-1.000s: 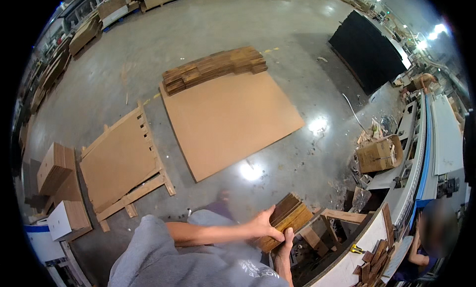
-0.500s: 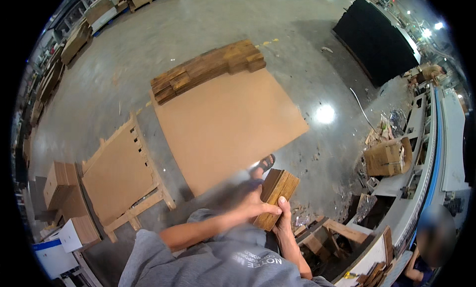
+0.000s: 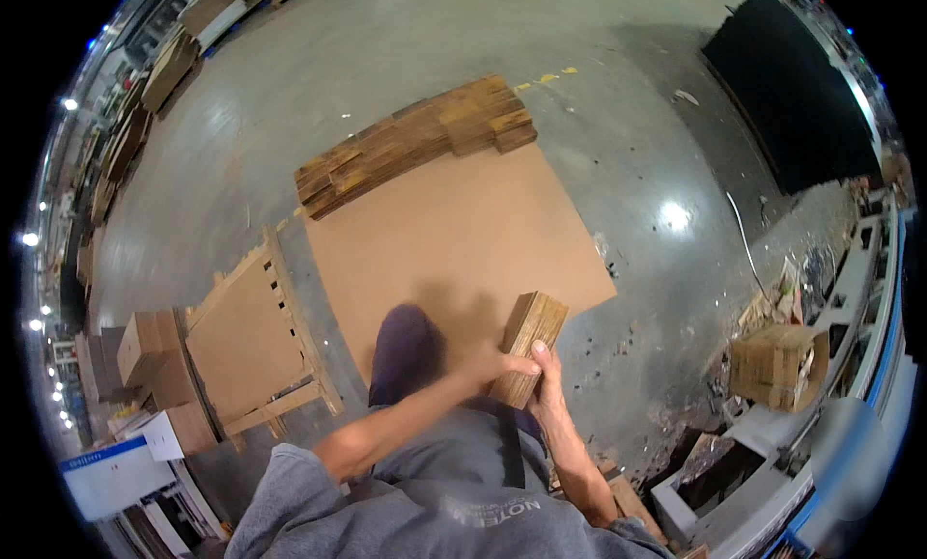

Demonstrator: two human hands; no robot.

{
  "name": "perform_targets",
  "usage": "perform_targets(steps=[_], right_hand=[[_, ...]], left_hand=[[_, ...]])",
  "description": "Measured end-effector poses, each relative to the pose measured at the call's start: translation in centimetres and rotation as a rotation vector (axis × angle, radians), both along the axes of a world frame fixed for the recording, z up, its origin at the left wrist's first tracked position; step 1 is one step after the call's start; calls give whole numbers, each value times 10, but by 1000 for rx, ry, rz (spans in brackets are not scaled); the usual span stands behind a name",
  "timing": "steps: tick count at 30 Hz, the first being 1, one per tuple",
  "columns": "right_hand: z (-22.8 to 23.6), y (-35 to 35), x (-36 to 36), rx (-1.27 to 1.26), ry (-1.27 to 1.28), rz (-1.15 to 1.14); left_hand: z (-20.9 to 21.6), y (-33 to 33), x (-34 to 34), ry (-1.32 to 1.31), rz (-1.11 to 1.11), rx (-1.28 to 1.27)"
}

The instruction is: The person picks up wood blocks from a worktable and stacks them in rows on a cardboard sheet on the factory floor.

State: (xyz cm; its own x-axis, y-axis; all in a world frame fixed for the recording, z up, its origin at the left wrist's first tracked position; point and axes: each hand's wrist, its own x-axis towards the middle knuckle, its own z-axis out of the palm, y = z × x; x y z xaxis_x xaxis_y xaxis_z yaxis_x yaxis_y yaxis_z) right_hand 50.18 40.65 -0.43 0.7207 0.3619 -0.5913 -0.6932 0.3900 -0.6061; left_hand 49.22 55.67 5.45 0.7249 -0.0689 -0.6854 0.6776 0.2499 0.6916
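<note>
The wooden block (image 3: pixel 537 320) is in front of the grey shirt (image 3: pixel 415 506), grasped by left hand (image 3: pixel 500 365) and right hand (image 3: pixel 548 383) together, its long axis pointing forward and slightly right, while the plank stack (image 3: pixel 415 142) lies farther ahead to the left

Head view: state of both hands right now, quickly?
Left hand: closed, holding the stack of brown wood pieces by its left side.
Right hand: closed, holding the same stack by its right side.
</note>
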Motion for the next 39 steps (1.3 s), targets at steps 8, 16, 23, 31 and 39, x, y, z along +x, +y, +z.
perform_targets(steps=[8, 16, 23, 31, 39], right_hand=[[-91, 42, 116, 80, 247, 64], [-252, 149, 252, 32, 244, -121], [-472, 245, 398, -35, 171, -228], [-622, 342, 500, -220, 90, -305], [-597, 377, 520, -915, 76, -232]], left_hand=[[-82, 55, 118, 83, -6, 6], [-279, 155, 289, 46, -234, 96], [-495, 254, 478, 236, -576, 135], [-653, 351, 590, 68, -736, 228], [-618, 353, 531, -165, -784, 862]])
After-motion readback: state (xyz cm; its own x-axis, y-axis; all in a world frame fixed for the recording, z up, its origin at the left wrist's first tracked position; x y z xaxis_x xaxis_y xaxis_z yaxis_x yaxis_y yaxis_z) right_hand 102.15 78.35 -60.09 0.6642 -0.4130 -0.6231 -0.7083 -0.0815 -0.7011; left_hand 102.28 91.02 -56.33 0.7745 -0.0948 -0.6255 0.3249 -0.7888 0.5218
